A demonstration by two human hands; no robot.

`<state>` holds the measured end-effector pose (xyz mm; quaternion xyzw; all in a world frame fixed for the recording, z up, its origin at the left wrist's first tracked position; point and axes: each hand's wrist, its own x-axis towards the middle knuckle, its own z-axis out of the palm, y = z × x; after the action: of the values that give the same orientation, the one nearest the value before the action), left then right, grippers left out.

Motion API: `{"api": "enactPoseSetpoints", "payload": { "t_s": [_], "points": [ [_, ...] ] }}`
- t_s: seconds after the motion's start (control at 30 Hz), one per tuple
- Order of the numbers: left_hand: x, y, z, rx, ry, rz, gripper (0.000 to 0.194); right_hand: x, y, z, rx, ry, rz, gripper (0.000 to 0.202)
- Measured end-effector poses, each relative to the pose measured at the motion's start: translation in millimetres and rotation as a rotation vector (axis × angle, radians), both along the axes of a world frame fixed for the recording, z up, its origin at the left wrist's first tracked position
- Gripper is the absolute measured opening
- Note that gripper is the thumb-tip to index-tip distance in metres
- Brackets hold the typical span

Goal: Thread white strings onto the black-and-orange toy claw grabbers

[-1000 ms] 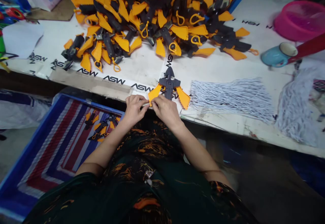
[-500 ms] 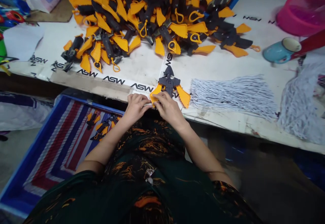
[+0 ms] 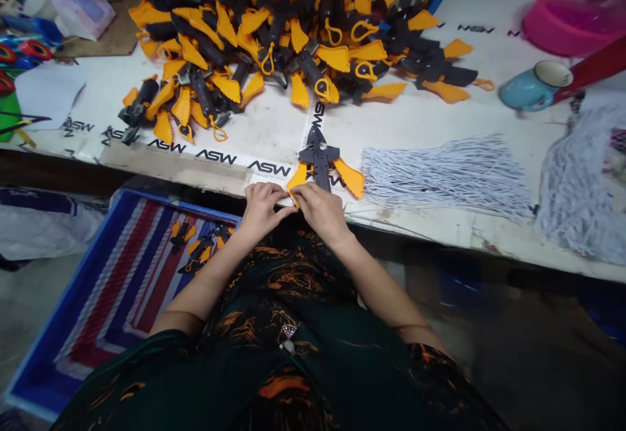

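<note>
Fingers [image 3: 305,192] of the right hand [image 3: 323,212] pinch an orange wing [image 3: 297,175] near its tip; left hand [image 3: 263,210] beside, grip unclear.
Winged toy [image 3: 320,162] lies at the table [image 3: 415,124] edge; apparent step, wing-tip work, next calling for steady fingertips.

Heap of black-and-orange pieces [image 3: 274,40] blocks the far tabletop [image 3: 415,121]. White cords [image 3: 445,180] bar the right, just beside the winged piece [image 3: 320,163]. Open lane: between heap and cords, rightward to the blue mug [image 3: 525,89].
</note>
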<state>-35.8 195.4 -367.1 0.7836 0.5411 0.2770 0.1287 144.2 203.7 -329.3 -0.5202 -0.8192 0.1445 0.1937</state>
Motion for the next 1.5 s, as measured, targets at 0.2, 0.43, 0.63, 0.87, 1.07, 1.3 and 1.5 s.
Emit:
{"api": "enactPoseSetpoints", "payload": {
  "t_s": [0.2,0.43,0.63,0.87,1.07,1.3,1.5],
  "points": [
    [14,-5,-1.4,0.013,0.020,0.038,0.010,7,3,1.6,0.003,0.124,0.040,0.021],
    [-10,-3,13.2,-0.034,0.075,-0.080,0.017,14,1,3.5,0.100,-0.085,0.125,0.026],
    [-36,-12,22.4,-0.205,-0.132,-0.165,0.024,3,-3,8.2,0.108,-0.051,0.130,0.029],
    [-19,-16,12.5,-0.215,-0.169,-0.125,0.024,-8,7,5.6,0.107,-0.144,0.281,0.024],
    [-45,-18,16.4,-0.295,-0.474,-0.044,0.029,-4,5,-0.9,0.066,-0.031,0.203,0.027],
    [-61,-27,23.6,-0.285,-0.850,0.111,0.046,2,3,0.1,0.097,0.045,0.179,0.032],
    [-31,-37,31.3,-0.496,-0.977,-0.020,0.046,-14,-11,0.6,0.010,0.569,0.315,0.024]
  ]
}}
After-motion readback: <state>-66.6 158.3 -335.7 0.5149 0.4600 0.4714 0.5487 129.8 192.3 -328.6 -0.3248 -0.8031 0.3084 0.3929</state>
